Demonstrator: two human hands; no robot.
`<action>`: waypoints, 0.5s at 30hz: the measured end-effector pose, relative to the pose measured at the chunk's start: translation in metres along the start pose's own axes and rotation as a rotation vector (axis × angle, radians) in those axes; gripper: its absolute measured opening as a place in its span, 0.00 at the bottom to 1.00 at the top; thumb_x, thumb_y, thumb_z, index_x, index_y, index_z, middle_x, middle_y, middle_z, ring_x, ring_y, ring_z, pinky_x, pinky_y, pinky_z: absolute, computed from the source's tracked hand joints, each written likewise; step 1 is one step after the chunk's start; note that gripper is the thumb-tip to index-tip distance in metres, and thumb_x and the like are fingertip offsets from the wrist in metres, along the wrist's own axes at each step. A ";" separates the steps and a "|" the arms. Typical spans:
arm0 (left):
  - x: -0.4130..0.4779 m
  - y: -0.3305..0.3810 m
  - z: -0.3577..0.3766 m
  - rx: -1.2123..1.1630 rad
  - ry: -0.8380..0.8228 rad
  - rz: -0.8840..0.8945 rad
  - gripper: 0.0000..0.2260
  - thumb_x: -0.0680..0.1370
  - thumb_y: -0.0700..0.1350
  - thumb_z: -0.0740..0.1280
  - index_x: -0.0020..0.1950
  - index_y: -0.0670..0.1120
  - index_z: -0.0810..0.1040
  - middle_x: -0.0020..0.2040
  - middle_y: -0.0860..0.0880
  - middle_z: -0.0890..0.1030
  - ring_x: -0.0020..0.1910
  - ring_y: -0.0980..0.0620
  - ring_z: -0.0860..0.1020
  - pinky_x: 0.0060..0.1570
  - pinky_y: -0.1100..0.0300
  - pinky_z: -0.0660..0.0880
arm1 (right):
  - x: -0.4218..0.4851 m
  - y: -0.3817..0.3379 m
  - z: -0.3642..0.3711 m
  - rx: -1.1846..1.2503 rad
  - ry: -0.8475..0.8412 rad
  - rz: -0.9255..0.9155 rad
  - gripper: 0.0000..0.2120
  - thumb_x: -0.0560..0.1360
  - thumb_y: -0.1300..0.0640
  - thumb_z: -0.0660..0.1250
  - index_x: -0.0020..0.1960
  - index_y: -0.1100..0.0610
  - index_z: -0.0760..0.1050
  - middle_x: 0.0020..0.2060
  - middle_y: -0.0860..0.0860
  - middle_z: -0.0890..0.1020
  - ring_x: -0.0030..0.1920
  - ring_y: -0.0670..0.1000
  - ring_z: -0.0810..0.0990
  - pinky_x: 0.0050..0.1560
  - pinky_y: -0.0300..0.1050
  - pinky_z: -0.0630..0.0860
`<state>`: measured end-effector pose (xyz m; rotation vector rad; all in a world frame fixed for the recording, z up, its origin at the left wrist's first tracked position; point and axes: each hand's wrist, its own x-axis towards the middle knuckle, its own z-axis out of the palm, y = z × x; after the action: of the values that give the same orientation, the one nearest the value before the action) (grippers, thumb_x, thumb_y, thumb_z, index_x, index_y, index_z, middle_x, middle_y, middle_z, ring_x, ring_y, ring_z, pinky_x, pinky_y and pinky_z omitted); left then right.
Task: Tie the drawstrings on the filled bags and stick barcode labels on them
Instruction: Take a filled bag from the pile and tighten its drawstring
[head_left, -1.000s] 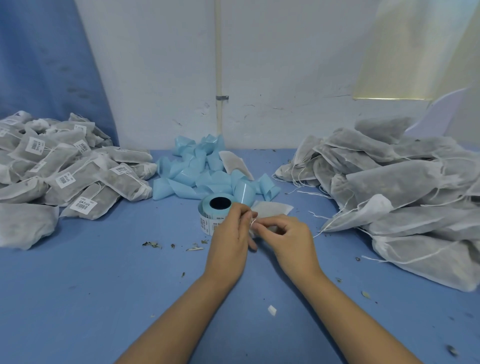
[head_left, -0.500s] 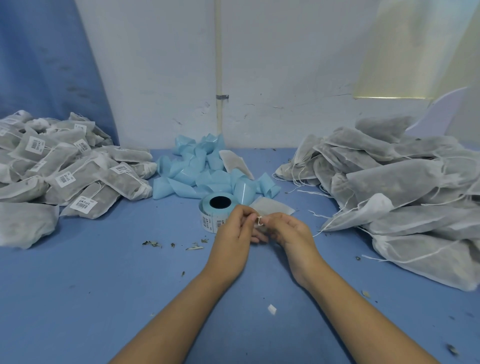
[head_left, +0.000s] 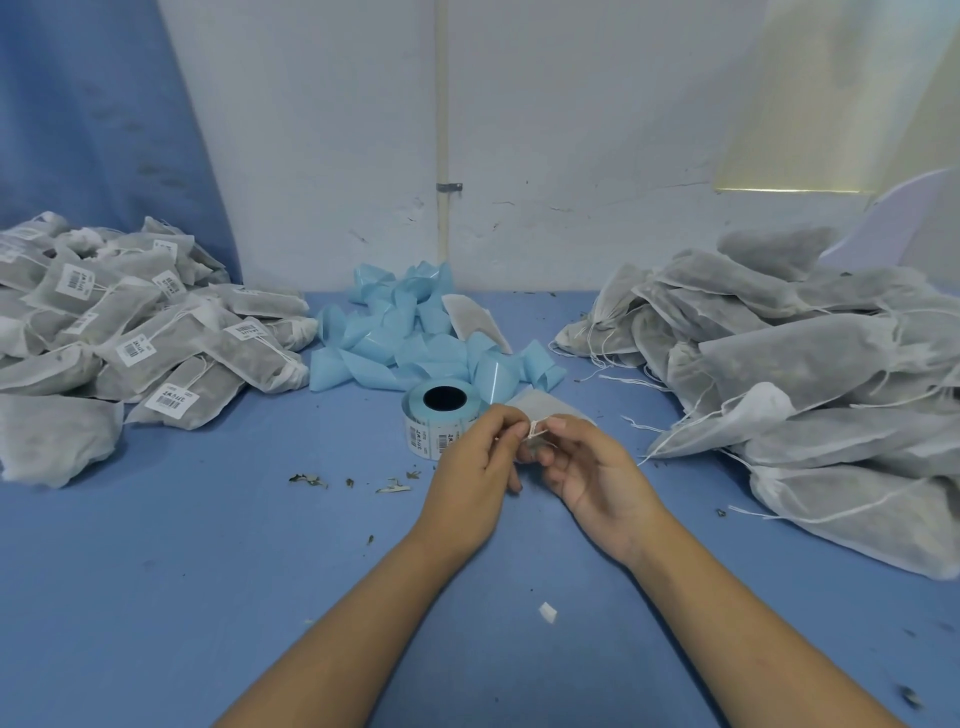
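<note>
Beside the round blue label roll (head_left: 441, 418), the left hand (head_left: 470, 462) and the right hand (head_left: 597, 478), now palm-up, pinch a white string bit (head_left: 535, 429) over the grey cloth bag (head_left: 556, 405); tying looks nearly done.

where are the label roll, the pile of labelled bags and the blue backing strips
label roll (head_left: 427, 434): head view, on its printed side wall
pile of labelled bags (head_left: 171, 340): head view, on a bag in the middle of the left pile
blue backing strips (head_left: 395, 340): head view, on a curl mid-heap
</note>
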<state>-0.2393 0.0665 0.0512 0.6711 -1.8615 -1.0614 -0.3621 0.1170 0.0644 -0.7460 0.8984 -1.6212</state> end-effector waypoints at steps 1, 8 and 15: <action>0.000 0.000 0.000 0.005 -0.001 0.002 0.07 0.82 0.42 0.59 0.46 0.46 0.74 0.38 0.44 0.77 0.31 0.51 0.75 0.38 0.63 0.72 | 0.000 0.000 0.001 0.004 0.007 -0.001 0.07 0.66 0.59 0.65 0.32 0.57 0.80 0.30 0.52 0.77 0.30 0.46 0.76 0.31 0.35 0.73; 0.001 -0.006 0.000 0.055 0.050 -0.027 0.07 0.80 0.43 0.62 0.44 0.50 0.75 0.35 0.48 0.77 0.29 0.57 0.72 0.35 0.64 0.71 | 0.004 0.000 -0.002 0.137 0.110 0.019 0.02 0.65 0.60 0.67 0.34 0.56 0.76 0.31 0.48 0.78 0.25 0.44 0.67 0.28 0.33 0.65; 0.002 -0.006 0.000 0.054 0.065 -0.054 0.06 0.80 0.44 0.62 0.44 0.50 0.76 0.35 0.50 0.78 0.28 0.59 0.72 0.35 0.67 0.71 | 0.004 0.000 -0.003 0.166 0.113 0.040 0.02 0.64 0.60 0.68 0.34 0.56 0.80 0.34 0.50 0.81 0.28 0.44 0.75 0.30 0.33 0.74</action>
<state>-0.2399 0.0623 0.0471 0.7818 -1.8306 -1.0154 -0.3651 0.1133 0.0632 -0.5227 0.8418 -1.6922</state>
